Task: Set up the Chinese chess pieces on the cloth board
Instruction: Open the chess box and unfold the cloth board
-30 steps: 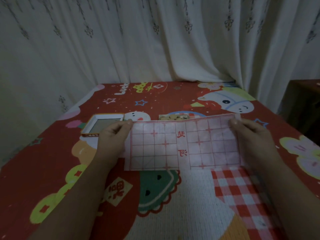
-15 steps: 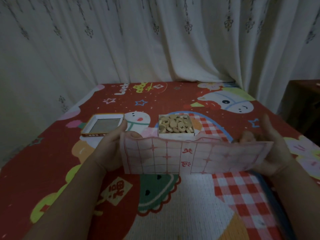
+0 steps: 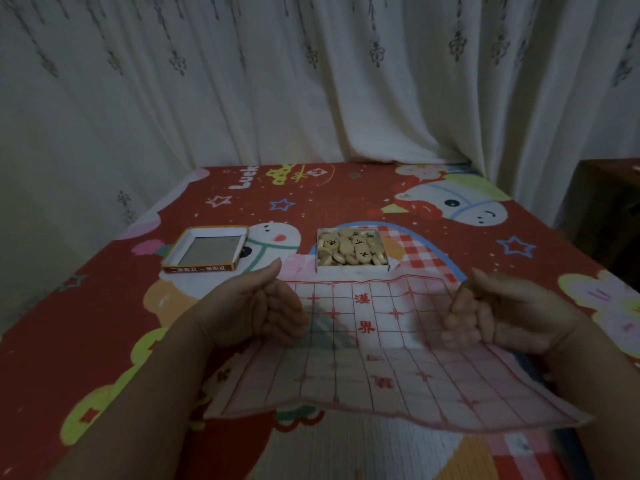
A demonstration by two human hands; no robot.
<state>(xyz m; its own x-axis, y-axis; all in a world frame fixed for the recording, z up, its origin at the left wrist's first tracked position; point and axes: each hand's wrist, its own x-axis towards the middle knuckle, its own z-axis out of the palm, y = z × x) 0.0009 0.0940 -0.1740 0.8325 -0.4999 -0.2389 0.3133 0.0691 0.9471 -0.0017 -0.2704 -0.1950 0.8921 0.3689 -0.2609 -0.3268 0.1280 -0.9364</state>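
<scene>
Cloth board [image 3: 381, 372], red grid and characters uppermost, held open just above the red printed surface [image 3: 114, 306], near edge sagging and blurred. Left hand [image 3: 252, 311]: fingers [image 3: 287, 313] curled together round the left border, thumb raised. Right hand [image 3: 516, 313]: fingers [image 3: 464, 320] curled together round the right border. Beyond the cloth, open box [image 3: 353, 268] heaped with chess pieces [image 3: 349, 249]; lid [image 3: 207, 249] to its left, apart, hollow side up. White curtain [image 3: 311, 81] behind.
</scene>
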